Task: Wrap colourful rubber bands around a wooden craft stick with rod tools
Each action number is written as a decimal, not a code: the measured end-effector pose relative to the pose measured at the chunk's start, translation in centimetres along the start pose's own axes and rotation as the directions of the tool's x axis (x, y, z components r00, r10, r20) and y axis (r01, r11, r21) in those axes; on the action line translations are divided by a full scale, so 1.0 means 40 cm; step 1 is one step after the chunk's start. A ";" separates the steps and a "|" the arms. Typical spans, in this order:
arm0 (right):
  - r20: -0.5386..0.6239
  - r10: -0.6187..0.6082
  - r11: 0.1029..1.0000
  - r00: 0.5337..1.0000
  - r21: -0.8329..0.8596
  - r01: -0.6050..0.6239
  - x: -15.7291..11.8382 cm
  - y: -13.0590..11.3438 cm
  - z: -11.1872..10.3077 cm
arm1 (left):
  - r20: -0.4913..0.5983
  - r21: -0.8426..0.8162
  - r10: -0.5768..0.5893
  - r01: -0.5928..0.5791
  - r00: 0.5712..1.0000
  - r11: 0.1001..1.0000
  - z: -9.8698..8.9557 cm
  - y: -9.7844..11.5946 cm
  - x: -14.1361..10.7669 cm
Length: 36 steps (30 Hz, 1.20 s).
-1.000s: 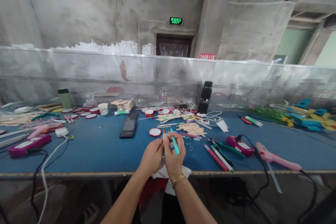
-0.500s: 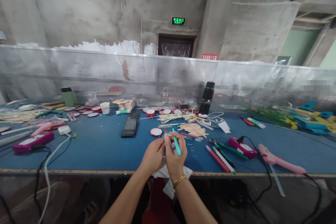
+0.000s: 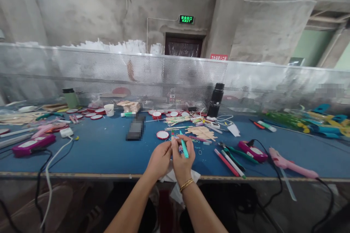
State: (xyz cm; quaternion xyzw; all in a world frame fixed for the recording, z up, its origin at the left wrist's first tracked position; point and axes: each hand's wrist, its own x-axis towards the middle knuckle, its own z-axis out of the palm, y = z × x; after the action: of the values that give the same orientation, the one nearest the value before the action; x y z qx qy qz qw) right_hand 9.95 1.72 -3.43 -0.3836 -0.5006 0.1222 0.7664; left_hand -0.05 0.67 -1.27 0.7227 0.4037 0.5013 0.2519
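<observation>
My left hand (image 3: 159, 160) is closed on a small wooden craft stick (image 3: 172, 135) whose upper end shows red and green bands. My right hand (image 3: 182, 162) presses against the left one and grips a turquoise marker (image 3: 184, 147), its thumb close to the stick. The lower part of the stick is hidden by the fingers. Just beyond my hands lies a red-rimmed white round lid (image 3: 162, 135). Small coloured loops (image 3: 180, 149) show partly behind the right hand.
Loose craft sticks (image 3: 201, 133) lie beyond my hands. A phone (image 3: 135, 129) is to the left. On the right are red and white markers (image 3: 226, 162), green-handled pliers (image 3: 240, 153) and a pink glue gun (image 3: 292, 165) with its cable. A black flask (image 3: 216, 100) stands at the back.
The view has tilted slightly, so the table sits a little higher in the frame. Both hands keep nearly the same pose, with the stick and marker still held.
</observation>
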 end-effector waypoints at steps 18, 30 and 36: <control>-0.134 -0.145 0.989 0.980 -0.031 0.142 -0.024 -0.015 -0.022 | 0.001 0.001 0.004 -0.004 1.000 1.000 0.000 -0.008 -0.002; -0.094 -0.356 0.934 0.930 -0.077 0.350 -0.019 -0.030 -0.028 | -0.004 -0.016 0.025 -0.025 1.000 1.000 0.003 -0.009 -0.004; -0.080 -0.425 0.904 0.902 -0.089 0.418 -0.015 -0.041 -0.026 | -0.016 0.007 0.028 -0.028 0.999 1.000 0.004 -0.010 -0.009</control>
State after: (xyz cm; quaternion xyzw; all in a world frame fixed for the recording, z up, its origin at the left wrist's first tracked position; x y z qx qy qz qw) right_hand 10.23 -0.24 -2.87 -0.2985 -0.5376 -0.0828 0.7843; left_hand -0.08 0.60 -1.82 0.7251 0.3972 0.5091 0.2393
